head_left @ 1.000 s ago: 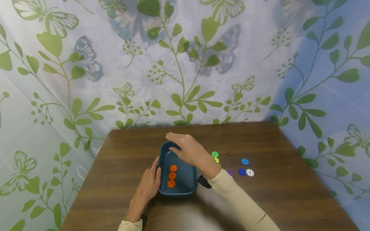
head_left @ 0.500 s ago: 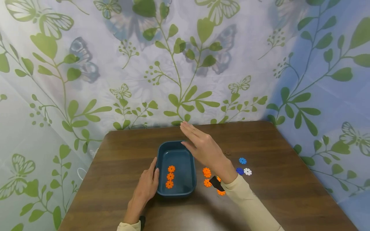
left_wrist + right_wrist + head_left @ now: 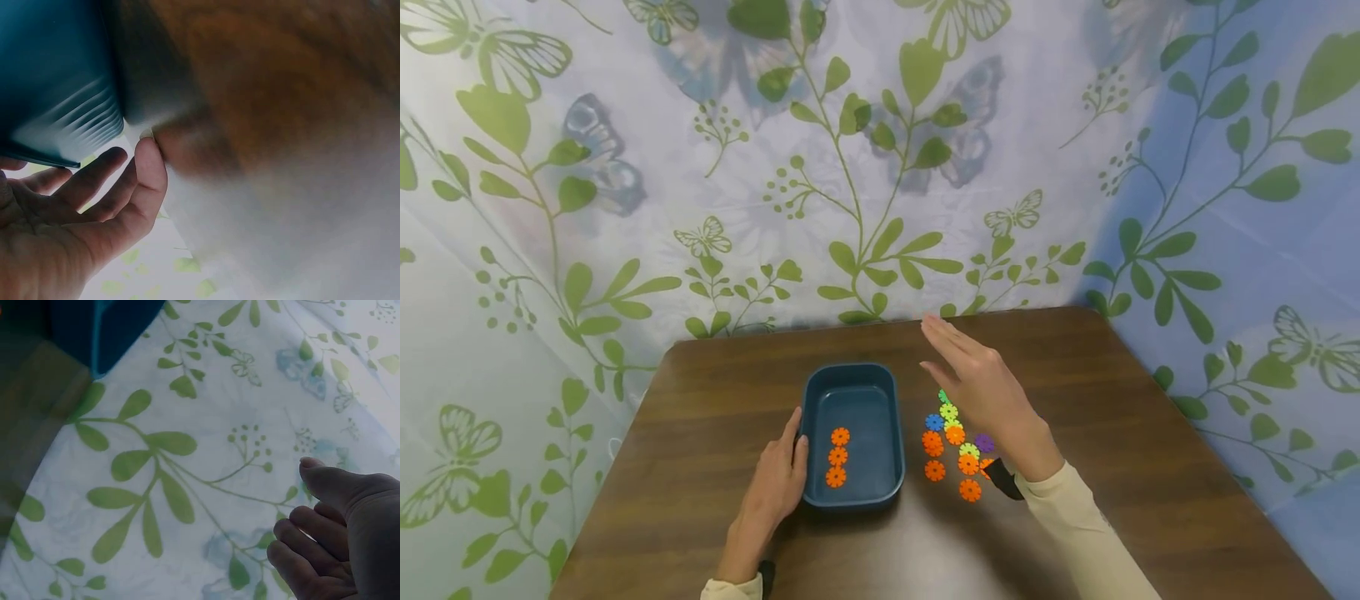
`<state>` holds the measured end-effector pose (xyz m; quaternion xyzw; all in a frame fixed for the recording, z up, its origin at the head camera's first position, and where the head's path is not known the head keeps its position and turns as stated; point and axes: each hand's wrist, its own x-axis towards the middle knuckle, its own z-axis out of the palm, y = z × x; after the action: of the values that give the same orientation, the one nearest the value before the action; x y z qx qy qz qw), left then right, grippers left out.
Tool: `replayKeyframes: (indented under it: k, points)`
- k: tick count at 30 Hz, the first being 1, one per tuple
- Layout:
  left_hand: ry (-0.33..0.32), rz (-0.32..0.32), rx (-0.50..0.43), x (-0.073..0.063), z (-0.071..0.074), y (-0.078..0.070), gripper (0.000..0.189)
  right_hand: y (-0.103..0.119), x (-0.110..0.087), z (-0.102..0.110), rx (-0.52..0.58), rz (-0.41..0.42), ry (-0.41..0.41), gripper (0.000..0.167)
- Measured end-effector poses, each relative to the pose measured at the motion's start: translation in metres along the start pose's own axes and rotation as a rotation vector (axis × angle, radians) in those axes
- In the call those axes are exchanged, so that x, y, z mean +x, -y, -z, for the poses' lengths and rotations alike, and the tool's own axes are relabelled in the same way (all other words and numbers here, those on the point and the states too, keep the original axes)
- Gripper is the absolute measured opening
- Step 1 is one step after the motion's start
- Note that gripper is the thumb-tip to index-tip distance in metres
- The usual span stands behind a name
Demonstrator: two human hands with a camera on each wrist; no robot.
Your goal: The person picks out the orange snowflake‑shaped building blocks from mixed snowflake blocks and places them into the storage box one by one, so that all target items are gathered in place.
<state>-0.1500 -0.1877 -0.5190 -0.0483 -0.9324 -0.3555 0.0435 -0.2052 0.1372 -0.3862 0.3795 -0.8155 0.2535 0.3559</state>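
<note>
My left hand (image 3: 772, 479) lies along the left wall of a dark blue tray (image 3: 891, 417), its thumb and fingers right at the rim. In the left wrist view, loosely bent fingers (image 3: 150, 162) are close under the tray's ribbed corner (image 3: 94, 119). Three orange notched discs (image 3: 837, 456) sit in a column inside the tray. My right hand (image 3: 988, 387) is raised over the table right of the tray, holding nothing, fingers extended together and thumb apart. Below it lie loose orange discs (image 3: 935, 471), yellow-green discs (image 3: 949, 412), a blue disc (image 3: 934, 422) and a purple disc (image 3: 984, 442), partly hidden by the hand.
The brown wooden table (image 3: 737, 392) carries the tray and discs. Its back edge meets a white curtain (image 3: 760, 275) with green leaves and butterflies, which also hangs along both sides.
My right hand has moved right from above the tray to above the loose discs. The left hand stays at the tray, and the three orange discs inside have not moved.
</note>
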Motion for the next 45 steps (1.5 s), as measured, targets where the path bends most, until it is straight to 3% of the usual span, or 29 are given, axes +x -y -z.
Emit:
replayKeyframes:
  k: [9,15,24,30,38,45]
  points:
    - [-0.008,-0.022,0.006,-0.002,-0.001,0.003,0.056,-0.018,-0.044,-0.007,-0.031,-0.198,0.116,0.063]
    - [-0.015,-0.018,-0.002,-0.001,0.0,0.004,0.056,-0.028,-0.063,-0.016,-0.031,-0.312,0.203,0.057]
    - [-0.021,-0.013,-0.001,0.0,0.0,0.003,0.056,-0.041,-0.085,-0.032,-0.041,-0.36,0.261,0.039]
    - [-0.019,-0.003,0.018,-0.001,0.0,0.002,0.057,-0.044,-0.096,-0.045,-0.031,-0.447,0.371,0.015]
    - [-0.012,-0.001,0.01,-0.001,-0.001,0.002,0.056,-0.041,-0.101,-0.052,-0.001,-0.507,0.488,0.016]
    - [-0.01,0.0,-0.001,0.0,-0.003,0.004,0.057,-0.039,-0.106,-0.059,0.013,-0.553,0.553,0.007]
